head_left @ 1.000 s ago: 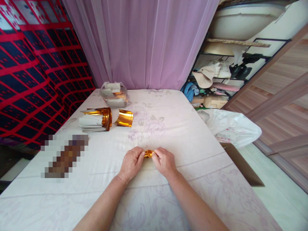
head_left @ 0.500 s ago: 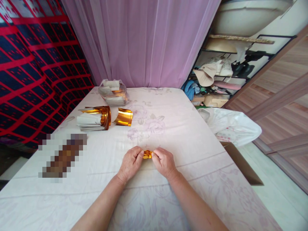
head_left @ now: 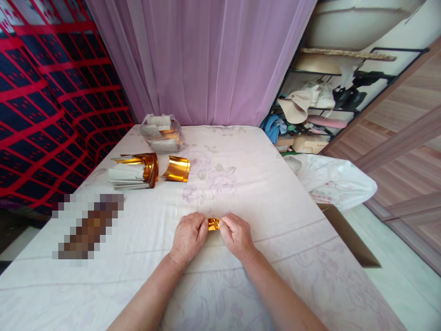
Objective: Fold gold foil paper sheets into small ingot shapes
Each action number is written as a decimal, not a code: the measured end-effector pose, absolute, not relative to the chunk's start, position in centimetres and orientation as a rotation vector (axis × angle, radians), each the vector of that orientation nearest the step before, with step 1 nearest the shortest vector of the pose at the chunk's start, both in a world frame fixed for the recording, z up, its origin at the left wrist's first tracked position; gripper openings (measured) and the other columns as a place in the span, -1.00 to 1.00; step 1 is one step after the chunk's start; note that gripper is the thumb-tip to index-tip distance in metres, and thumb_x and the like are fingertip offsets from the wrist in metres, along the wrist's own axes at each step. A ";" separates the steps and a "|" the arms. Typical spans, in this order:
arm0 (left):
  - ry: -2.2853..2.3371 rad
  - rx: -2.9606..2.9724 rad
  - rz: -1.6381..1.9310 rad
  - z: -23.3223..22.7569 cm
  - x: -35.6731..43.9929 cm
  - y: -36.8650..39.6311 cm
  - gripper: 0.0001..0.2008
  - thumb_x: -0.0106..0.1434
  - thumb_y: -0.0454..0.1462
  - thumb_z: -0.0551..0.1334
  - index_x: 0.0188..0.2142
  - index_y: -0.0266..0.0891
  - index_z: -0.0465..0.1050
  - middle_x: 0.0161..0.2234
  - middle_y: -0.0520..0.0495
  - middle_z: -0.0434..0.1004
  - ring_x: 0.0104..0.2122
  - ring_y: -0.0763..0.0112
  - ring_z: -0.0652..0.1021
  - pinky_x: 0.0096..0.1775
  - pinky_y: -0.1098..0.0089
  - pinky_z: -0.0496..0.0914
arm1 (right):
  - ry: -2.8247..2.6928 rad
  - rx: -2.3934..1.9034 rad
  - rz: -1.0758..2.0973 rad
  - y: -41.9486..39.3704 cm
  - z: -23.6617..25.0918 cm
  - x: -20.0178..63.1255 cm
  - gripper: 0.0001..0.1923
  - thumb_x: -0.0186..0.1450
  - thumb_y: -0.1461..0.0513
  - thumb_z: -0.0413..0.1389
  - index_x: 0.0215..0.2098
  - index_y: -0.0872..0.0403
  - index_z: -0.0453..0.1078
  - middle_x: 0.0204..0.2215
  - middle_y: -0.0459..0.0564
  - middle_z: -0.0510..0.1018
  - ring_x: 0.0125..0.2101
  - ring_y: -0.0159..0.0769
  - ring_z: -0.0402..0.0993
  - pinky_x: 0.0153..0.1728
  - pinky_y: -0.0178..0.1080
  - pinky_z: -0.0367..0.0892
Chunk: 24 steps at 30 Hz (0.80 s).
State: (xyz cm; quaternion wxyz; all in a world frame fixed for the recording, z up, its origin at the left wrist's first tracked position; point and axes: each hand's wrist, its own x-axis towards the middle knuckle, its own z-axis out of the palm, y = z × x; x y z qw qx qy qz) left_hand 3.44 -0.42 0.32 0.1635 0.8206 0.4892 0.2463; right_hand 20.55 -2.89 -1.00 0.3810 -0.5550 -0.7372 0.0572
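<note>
A purple curtain (head_left: 206, 59) hangs between red-and-navy cloth (head_left: 58, 110) and a shelved cap (head_left: 295, 108).

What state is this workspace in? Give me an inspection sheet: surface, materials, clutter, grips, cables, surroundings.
Surface: pale floral cloth, lightly creased.
Materials: crumpled gold piece; gold-and-white stack, curved gold piece and filled clear bag beyond, leftward.
Clutter: pixelated patch at left, content unreadable.
Grips: left grip and right grip pinch opposite ends of the crumpled piece.
Cables: nothing seen.
Surroundings: purple curtain ahead, red-and-navy cloth left, loaded shelves and white bag right.
</note>
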 end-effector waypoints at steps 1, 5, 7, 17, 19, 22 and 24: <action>1.393 2.329 0.707 0.4 3.4 -0.4 -0.67 0.37 -0.23 -0.04 -0.48 -0.18 0.35 -0.51 -0.03 0.44 -0.46 0.34 0.44 -0.35 0.35 0.23 | -1.889 -1.409 0.145 -2.9 -1.0 20.5 -0.65 0.38 0.26 -0.13 -0.56 0.03 0.22 -0.60 -0.10 0.37 -0.51 -0.38 0.30 -0.42 -0.31 0.10; 1.349 2.299 0.713 0.7 3.1 -0.4 -0.62 0.39 -0.16 -0.05 -0.48 -0.19 0.37 -0.51 -0.03 0.45 -0.45 0.34 0.45 -0.34 0.34 0.24 | -1.833 -1.455 0.135 -2.8 -1.0 20.6 -0.65 0.37 0.27 -0.12 -0.57 0.03 0.23 -0.60 -0.10 0.37 -0.52 -0.38 0.31 -0.43 -0.32 0.11; 1.342 2.278 0.712 0.9 3.0 -0.4 -0.61 0.39 -0.12 -0.05 -0.46 -0.19 0.39 -0.51 -0.03 0.46 -0.44 0.33 0.46 -0.33 0.33 0.25 | -1.807 -1.478 0.131 -2.8 -1.0 20.7 -0.65 0.36 0.27 -0.11 -0.58 0.03 0.23 -0.61 -0.10 0.38 -0.53 -0.39 0.30 -0.44 -0.32 0.10; 1.345 2.271 0.707 0.8 3.0 -0.3 -0.65 0.35 -0.20 -0.01 -0.48 -0.19 0.43 -0.52 -0.03 0.48 -0.47 0.37 0.47 -0.34 0.34 0.25 | -1.855 -1.423 0.137 -3.0 -0.7 20.9 -0.62 0.40 0.24 -0.12 -0.59 0.03 0.21 -0.62 -0.11 0.36 -0.54 -0.40 0.28 -0.44 -0.31 0.09; 1.373 2.266 0.726 0.6 3.1 -0.3 -0.66 0.34 -0.22 0.00 -0.50 -0.18 0.42 -0.54 -0.03 0.48 -0.48 0.38 0.46 -0.35 0.35 0.25 | -1.882 -1.422 0.108 -3.0 -0.7 20.9 -0.62 0.40 0.23 -0.12 -0.58 0.03 0.22 -0.61 -0.10 0.37 -0.53 -0.39 0.29 -0.42 -0.30 0.08; 1.452 2.254 0.757 0.5 3.1 -0.3 -0.67 0.33 -0.22 0.01 -0.50 -0.19 0.42 -0.54 -0.02 0.47 -0.48 0.37 0.47 -0.36 0.36 0.25 | -1.899 -1.430 0.082 -3.1 -0.7 21.0 -0.64 0.38 0.22 -0.09 -0.58 0.03 0.23 -0.61 -0.10 0.37 -0.52 -0.38 0.28 -0.42 -0.29 0.07; 1.484 2.261 0.757 0.5 3.2 -0.3 -0.67 0.33 -0.22 0.01 -0.50 -0.19 0.42 -0.54 -0.03 0.47 -0.48 0.36 0.47 -0.36 0.35 0.25 | -1.892 -1.431 0.087 -3.1 -0.7 21.0 -0.65 0.37 0.24 -0.08 -0.59 0.03 0.22 -0.62 -0.10 0.37 -0.53 -0.39 0.28 -0.43 -0.29 0.07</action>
